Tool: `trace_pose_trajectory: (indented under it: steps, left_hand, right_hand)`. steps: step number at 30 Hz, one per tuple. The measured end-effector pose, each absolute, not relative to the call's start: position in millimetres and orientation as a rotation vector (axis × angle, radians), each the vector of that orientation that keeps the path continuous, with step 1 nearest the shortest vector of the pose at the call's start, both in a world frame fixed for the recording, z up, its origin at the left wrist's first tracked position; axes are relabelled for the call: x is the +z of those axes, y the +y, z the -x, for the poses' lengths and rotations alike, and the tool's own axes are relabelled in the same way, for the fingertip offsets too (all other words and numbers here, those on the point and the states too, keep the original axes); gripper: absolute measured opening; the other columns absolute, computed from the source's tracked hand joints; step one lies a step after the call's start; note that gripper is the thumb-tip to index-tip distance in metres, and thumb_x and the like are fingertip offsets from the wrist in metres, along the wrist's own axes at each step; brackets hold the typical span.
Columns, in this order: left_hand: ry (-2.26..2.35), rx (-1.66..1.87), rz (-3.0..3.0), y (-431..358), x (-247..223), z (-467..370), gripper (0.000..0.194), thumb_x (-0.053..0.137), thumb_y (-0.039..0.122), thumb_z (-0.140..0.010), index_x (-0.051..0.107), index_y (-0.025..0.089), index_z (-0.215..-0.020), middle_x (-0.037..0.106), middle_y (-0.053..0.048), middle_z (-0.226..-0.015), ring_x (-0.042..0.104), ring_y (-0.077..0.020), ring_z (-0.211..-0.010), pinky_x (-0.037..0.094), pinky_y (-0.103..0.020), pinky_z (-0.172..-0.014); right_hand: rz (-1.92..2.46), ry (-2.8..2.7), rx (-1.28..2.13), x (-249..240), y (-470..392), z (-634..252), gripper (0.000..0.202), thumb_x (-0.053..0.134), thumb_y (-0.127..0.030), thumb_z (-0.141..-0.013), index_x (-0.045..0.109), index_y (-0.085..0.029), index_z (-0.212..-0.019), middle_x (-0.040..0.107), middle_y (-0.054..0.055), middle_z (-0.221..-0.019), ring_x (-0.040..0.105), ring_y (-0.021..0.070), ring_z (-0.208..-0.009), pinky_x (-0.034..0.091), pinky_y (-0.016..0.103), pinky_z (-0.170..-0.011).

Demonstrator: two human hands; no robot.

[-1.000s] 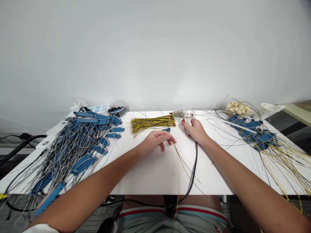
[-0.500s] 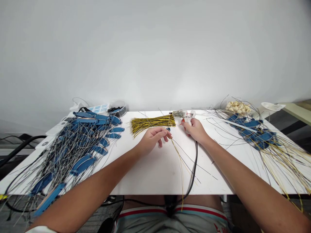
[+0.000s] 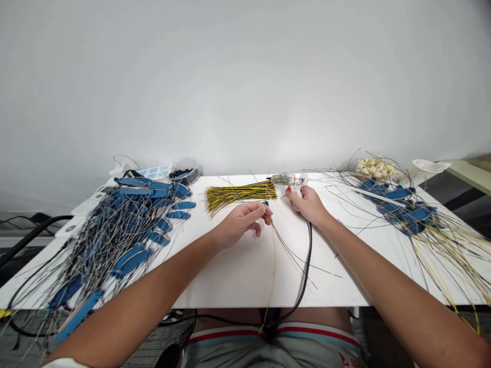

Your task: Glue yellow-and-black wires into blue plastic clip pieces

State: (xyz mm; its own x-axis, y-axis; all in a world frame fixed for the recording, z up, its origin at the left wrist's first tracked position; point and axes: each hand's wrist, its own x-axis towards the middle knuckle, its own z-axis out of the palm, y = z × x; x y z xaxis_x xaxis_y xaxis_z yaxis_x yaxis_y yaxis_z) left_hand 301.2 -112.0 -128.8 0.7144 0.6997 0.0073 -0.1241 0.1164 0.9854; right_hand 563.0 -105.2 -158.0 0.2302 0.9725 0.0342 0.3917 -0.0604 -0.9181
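Observation:
My right hand (image 3: pixel 311 205) is wrapped round the handle of a clear hot glue gun (image 3: pixel 282 179) with an orange trigger (image 3: pixel 288 190); its nozzle points left. A long white glue stick (image 3: pixel 345 185) runs out of its back. My left hand (image 3: pixel 243 222) pinches a small blue piece (image 3: pixel 266 203), mostly hidden by the fingers. Thin yellow and black wires (image 3: pixel 282 240) trail from it towards the table's front edge. Just beyond the left fingers lies a bundle of yellow and black wires (image 3: pixel 240 192), close to the nozzle.
Blue wired parts (image 3: pixel 130 199) are heaped at the left, beside a round tub of black pieces (image 3: pixel 186 173) and a power strip (image 3: pixel 82 207). At the right lie more blue wired parts (image 3: pixel 418 217) and cream-coloured pieces (image 3: pixel 376 167). A black cord (image 3: pixel 308 260) hangs over the front edge.
My left fingers have turned slightly round the blue piece, and a trailing yellow wire has swung left. The right hand and glue gun have hardly moved.

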Motion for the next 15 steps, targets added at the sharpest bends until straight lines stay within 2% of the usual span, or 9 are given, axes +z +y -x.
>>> trace_pose_trajectory:
  steps: [8, 15]
  left_hand:
    - [0.508, 0.612, -1.377, -110.7, -128.7, -299.4, 0.045, 0.07, 0.055, -0.099, 0.071, 0.011, -0.089, 0.069, -0.006, -0.088, 0.061, -0.009, -0.067, 0.05, -0.021, -0.06]
    - [0.472, 0.58, -1.393, -109.4, -132.1, -297.8, 0.043, 0.069, 0.052, -0.101, 0.071, 0.012, -0.088, 0.07, -0.007, -0.087, 0.062, -0.01, -0.071, 0.052, -0.021, -0.063]
  right_hand:
    - [1.621, -1.314, 0.809, -154.5, -108.7, -562.6, 0.038, 0.07, -0.058, -0.088, 0.057, -0.023, -0.083, 0.061, 0.001, -0.055, 0.055, 0.0184, -0.05, 0.039, 0.028, -0.049]
    - [1.602, -1.317, 0.833, -156.0, -107.5, -563.1, 0.037, 0.07, -0.057, -0.088, 0.058, -0.022, -0.084, 0.061, 0.001, -0.055, 0.054, 0.0178, -0.048, 0.04, 0.028, -0.048]
